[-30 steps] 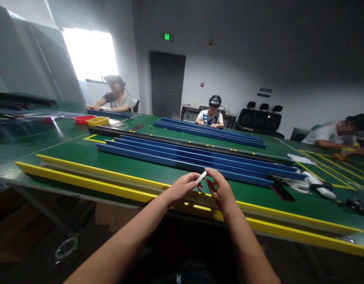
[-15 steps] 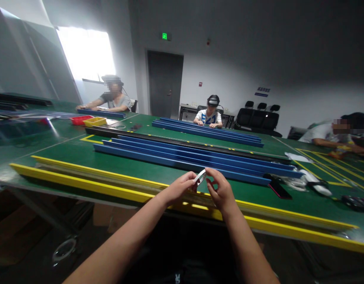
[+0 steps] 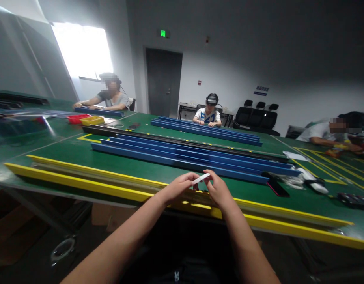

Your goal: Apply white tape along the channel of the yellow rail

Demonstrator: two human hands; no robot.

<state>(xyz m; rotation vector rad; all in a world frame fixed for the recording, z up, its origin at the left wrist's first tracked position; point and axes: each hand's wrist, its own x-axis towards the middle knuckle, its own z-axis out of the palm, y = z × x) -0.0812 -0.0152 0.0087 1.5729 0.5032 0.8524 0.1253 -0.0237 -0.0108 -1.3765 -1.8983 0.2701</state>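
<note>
While both hands meet above the yellow rail [image 3: 81,183], left hand [image 3: 177,188] and right hand [image 3: 219,189] pinch a small white strip [image 3: 200,179] by its ends; blue rails [image 3: 182,156] at 12 o'clock. Step: handling the strip; next needs a steady two-ended grip.

A single view is given, taken from a camera worn on the head and aimed forward and slightly down. The fingers [image 3: 190,182] are seen close, low at centre; beyond them the long green tabletop [image 3: 66,148] recedes toward the far grey wall [image 3: 288,59].
</note>
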